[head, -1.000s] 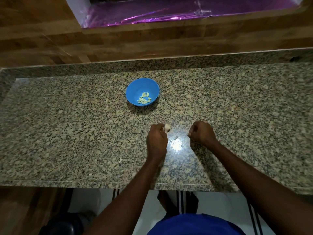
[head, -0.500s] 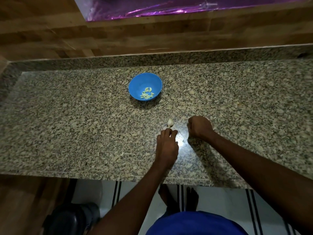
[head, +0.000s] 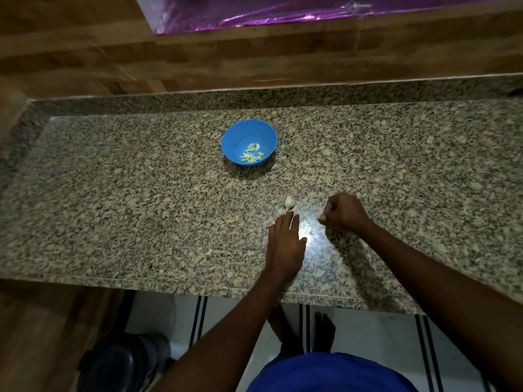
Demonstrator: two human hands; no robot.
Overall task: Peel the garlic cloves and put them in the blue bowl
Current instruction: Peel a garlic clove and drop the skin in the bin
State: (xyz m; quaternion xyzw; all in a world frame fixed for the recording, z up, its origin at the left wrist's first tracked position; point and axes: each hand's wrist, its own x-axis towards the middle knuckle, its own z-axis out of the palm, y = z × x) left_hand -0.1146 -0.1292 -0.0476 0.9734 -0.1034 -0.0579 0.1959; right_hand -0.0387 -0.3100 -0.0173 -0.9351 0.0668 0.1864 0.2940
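Fingers (head: 287,222) of the left hand (head: 285,244) lie straight and together on the granite tabletop (head: 141,210), tips just beside a garlic piece (head: 289,203). Right hand (head: 343,212) is curled, pinching a small clove (head: 321,219). Farther off, the blue bowl (head: 249,142) holds peeled cloves (head: 252,154), nothing between.

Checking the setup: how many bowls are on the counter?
1: the blue bowl, on the granite counter beyond both hands, with peeled cloves inside. None seems hidden.
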